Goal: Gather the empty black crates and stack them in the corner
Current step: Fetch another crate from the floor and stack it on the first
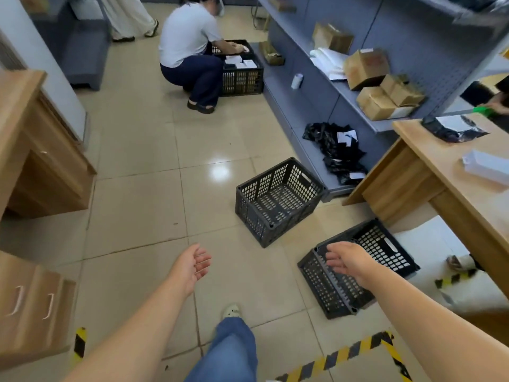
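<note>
Two empty black lattice crates stand on the tiled floor. The farther crate (278, 201) sits beside the grey shelf base. The nearer crate (330, 290) lies at the right, partly under the wooden table's edge. My right hand (345, 260) hovers over the nearer crate's left rim, fingers apart, holding nothing. Out over bare floor to the left of both crates, my left hand (192, 267) is open with the palm turned inward.
A crouching person (190, 48) sorts white boxes in two more black crates (242, 75) at the back. Grey shelving (358, 86) holds cardboard boxes on the right. A wooden table (454, 188) is right, wooden cabinets (35, 150) left. Striped tape (344, 354) marks the floor.
</note>
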`<state>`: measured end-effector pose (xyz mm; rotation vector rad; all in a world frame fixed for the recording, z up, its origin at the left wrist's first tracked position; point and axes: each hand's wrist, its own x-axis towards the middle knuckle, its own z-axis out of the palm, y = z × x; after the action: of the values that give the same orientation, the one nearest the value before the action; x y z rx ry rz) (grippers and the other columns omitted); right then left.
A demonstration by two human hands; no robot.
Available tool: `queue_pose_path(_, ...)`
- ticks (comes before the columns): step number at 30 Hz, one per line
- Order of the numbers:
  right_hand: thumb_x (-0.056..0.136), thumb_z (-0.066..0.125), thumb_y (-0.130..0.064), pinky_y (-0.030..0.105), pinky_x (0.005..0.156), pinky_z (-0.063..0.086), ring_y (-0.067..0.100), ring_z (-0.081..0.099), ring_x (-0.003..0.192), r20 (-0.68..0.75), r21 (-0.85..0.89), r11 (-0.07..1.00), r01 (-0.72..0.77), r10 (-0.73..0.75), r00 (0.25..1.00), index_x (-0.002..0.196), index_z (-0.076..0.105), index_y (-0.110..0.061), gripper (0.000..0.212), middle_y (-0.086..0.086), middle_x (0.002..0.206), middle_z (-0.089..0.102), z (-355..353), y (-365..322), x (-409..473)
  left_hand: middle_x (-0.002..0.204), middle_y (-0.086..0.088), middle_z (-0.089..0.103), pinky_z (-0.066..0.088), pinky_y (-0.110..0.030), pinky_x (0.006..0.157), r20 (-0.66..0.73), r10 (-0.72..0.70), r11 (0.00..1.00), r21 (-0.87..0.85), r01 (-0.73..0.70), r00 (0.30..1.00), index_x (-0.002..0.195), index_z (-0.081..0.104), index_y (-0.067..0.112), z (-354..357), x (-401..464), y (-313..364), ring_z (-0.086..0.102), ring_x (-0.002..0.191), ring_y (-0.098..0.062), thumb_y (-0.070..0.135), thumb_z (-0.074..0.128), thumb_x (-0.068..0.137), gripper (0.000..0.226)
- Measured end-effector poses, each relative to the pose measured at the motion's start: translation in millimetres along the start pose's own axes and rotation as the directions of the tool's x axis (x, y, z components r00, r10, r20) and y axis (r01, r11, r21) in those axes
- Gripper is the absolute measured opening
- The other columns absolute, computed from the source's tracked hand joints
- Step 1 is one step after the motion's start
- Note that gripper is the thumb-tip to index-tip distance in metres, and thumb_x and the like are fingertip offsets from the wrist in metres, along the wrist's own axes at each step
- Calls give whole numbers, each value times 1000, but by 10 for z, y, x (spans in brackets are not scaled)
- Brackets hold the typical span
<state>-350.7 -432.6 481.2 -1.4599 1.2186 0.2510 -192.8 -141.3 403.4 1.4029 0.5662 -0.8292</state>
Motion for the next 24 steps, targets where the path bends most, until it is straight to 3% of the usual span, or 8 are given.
queue_pose_path(2, 97, 45, -12, 48, 106, 40, 33, 60, 93, -63, -3, 1000, 18, -18, 998, 127, 48, 10, 37, 26, 116, 59, -72, -277, 216, 81, -6, 58, 38, -25, 59, 14, -11, 1000, -13, 11, 1000, 81, 52, 12, 193, 226, 271, 51, 68, -15, 30, 37, 98, 29)
queue_pose_path(5, 96, 49, -17, 36, 83, 50, 25, 60, 89, -93, 7, 1000, -8, 9, 996, 124, 50, 7, 37, 15, 100, 60, -132, -677, 517, 81, -6, 57, 38, -25, 60, 31, -19, 1000, -13, 20, 999, 82, 52, 11, 432, 537, 666, 51, 68, -15, 29, 36, 99, 30)
queue_pose_path(10, 96, 49, -13, 24, 59, 37, 17, 52, 68, -104, 62, 996, -63, 70, 992, 123, 50, 7, 34, 10, 83, 55, -199, -1156, 1000, 81, -6, 57, 38, -26, 60, 12, -34, 999, 4, 34, 999, 82, 53, 10, 728, 1012, 1130, 52, 68, -16, 28, 36, 99, 30)
queue_pose_path(13, 96, 50, -14, 27, 63, 43, 20, 56, 74, -103, 69, 995, -71, 78, 992, 121, 51, 6, 32, 14, 93, 57, -237, -1329, 1242, 81, -6, 58, 38, -26, 60, 26, -57, 998, 14, 57, 998, 84, 53, 10, 885, 1224, 1264, 52, 68, -16, 28, 37, 98, 29)
queue_pose_path(16, 96, 50, -17, 36, 83, 49, 27, 59, 93, -103, 55, 996, -67, 72, 992, 126, 49, 5, 37, 17, 105, 59, -299, -1440, 1543, 82, -7, 59, 39, -26, 60, 12, -82, 996, 20, 81, 997, 82, 53, 10, 1025, 1423, 1364, 52, 68, -16, 28, 37, 98, 30)
queue_pose_path(19, 97, 48, -17, 34, 73, 50, 33, 60, 85, -72, 37, 996, -80, 82, 994, 132, 43, 10, 44, 23, 94, 60, -351, -1567, 1842, 81, -7, 59, 38, -26, 60, -19, -105, 994, 6, 105, 994, 81, 54, 10, 1169, 1608, 1413, 52, 67, -16, 28, 37, 98, 30)
queue_pose_path(21, 98, 46, -14, 41, 79, 51, 46, 58, 92, -62, 33, 995, -91, 92, 994, 134, 39, 13, 46, 37, 98, 56, -403, -1678, 2074, 81, -7, 59, 38, -26, 60, -45, -113, 994, -2, 113, 993, 81, 54, 10, 1289, 1739, 1446, 52, 67, -16, 28, 37, 98, 30)
queue_pose_path(24, 96, 50, -20, 39, 85, 50, 30, 60, 97, -49, 26, 993, -112, 113, 992, 125, 50, 6, 38, 15, 97, 62, -532, -1823, 2508, 81, -7, 60, 39, -26, 60, -99, -116, 993, -21, 114, 988, 81, 54, 10, 1499, 1947, 1523, 52, 66, -15, 28, 38, 98, 30)
